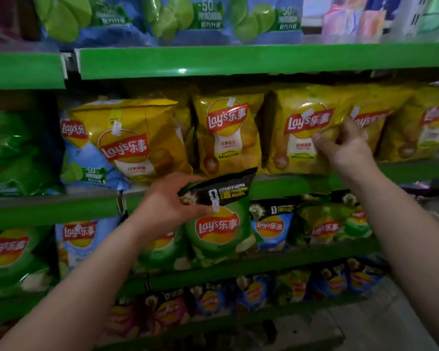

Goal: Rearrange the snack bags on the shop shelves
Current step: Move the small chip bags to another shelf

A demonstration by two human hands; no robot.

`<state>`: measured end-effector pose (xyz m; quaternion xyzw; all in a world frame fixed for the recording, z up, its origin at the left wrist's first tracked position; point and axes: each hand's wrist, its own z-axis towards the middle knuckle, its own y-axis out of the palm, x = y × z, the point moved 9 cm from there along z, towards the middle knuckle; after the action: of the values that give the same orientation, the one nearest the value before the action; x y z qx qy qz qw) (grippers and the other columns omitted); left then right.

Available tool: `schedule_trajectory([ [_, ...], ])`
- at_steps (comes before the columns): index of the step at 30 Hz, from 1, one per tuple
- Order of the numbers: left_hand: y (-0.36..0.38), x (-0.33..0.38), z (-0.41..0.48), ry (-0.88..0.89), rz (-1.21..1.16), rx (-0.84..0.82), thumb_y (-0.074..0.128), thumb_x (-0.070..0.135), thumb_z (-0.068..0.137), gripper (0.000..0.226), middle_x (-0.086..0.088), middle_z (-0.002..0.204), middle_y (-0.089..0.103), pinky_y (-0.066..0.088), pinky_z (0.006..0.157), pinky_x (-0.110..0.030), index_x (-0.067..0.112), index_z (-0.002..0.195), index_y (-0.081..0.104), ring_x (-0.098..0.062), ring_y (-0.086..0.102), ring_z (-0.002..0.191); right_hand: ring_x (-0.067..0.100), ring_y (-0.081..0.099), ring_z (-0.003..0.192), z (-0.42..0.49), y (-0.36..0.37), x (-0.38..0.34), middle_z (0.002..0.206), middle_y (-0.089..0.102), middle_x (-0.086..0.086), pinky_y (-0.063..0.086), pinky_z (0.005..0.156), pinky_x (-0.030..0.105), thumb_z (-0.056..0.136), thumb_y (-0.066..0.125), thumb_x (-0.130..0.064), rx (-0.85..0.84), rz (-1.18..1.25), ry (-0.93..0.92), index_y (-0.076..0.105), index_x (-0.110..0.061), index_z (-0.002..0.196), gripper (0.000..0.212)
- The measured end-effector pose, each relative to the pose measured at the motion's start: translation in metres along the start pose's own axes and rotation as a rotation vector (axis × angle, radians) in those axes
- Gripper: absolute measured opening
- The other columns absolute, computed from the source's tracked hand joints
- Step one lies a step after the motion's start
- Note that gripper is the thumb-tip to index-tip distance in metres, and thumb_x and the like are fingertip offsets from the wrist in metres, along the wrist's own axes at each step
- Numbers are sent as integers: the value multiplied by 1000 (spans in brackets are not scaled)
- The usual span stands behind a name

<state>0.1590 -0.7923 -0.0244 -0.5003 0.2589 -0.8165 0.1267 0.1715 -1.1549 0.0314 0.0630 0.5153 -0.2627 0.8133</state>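
A green Lay's bag [221, 239] with a black top band is held up in front of the lower row of crisps, and its top edge overlaps the green shelf lip [289, 184] above that row. The left hand [167, 206] pinches this black band, fingers curled over the top and thumb pressed on the front near a small white clip. One shelf higher, the right hand [345, 145] grips the right edge of a yellow Lay's bag [294, 153], thumb on its front and fingers tucked behind, between it and the next yellow bag [375, 122]. To the left another yellow bag [228, 138] stands upright. Further left a tilted yellow bag [137, 138] leans across a light blue bag [86, 163]. Beside the held green bag stands a blue Lay's bag [271, 229]. The top shelf carries blue bags with green crisps [127, 21] printed on them.
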Motion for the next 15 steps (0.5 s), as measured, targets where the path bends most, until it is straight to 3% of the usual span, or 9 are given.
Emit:
schedule_trajectory([
  [4,-5,4,-5,-9,36,32,91,30,62,53,17,106,59,49,61,-4,45,104,62,14,60,88,2,56,110,7,10,5,123,56,-14,47,83,12,85,73,-19,81,39,-7,35,-21,146,72],
  [8,5,2,-15,-37,-14,27,91,29,62,54,17,109,58,52,65,-7,43,105,62,12,62,89,8,58,118,13,25,17,132,59,-1,48,94,17,86,69,-17,78,89,-14,40,-15,142,63],
  [10,8,0,-19,-51,7,24,91,33,63,56,19,112,57,54,68,-10,41,110,61,11,62,92,4,59,116,11,29,21,131,61,-5,48,90,13,85,70,-26,47,70,-15,45,-19,139,59],
  [13,11,-2,-25,-72,7,13,90,34,65,54,26,109,53,48,62,-3,45,108,59,24,54,88,-15,60,100,10,22,29,117,66,-16,48,78,4,82,73,-33,57,50,-9,54,-21,131,55],
  [15,15,-4,-26,-94,-3,-3,90,35,65,51,27,109,55,50,64,-6,52,100,57,22,56,89,-14,58,106,7,15,29,121,63,-19,47,86,7,79,74,-37,99,33,-12,48,-24,136,64],
])
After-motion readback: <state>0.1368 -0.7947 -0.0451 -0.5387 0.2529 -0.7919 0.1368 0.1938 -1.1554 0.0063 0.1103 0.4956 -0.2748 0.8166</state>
